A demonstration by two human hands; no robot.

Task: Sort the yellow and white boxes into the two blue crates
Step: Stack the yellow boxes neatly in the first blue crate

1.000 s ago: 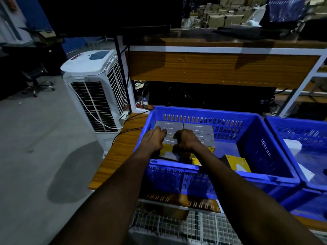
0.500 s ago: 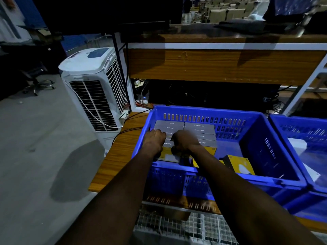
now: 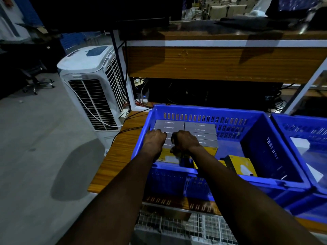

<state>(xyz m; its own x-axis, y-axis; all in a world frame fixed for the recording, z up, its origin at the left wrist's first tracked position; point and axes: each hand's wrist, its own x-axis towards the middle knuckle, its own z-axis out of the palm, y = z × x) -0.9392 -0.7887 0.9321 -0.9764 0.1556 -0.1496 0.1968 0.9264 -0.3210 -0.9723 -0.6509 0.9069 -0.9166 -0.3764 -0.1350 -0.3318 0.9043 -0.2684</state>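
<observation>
The fingers of the left hand (image 3: 153, 141) and the right hand (image 3: 184, 141) were curled, knuckles up, the two fists almost touching. What they closed on was hidden under them, so it could not be told whether they pinched a box or only pressed on one.

Over the last second little had changed. Both hands had stayed at the same spot in the crate, drawing slightly closer together, and no box had left its place. This read as a box being seated in the row rather than a new one being fetched.

Directly under the fingers and beyond them lay two tight columns of LAPCARE boxes (image 3: 200, 129), grey faces up. A yellow face (image 3: 166, 157) showed just on the wrist side of the left fingers. To the right of the right fingers, well apart from the row, a loose yellow box (image 3: 242, 164) lay tilted on the crate floor.

All of these sat in the left blue crate (image 3: 194, 112). Farther right stood the right blue crate (image 3: 300, 121), touching the first and holding white boxes (image 3: 300, 143). Both crates rested on a wooden table (image 3: 120, 149), and an air cooler (image 3: 92, 82) stood to the left of the hands.
</observation>
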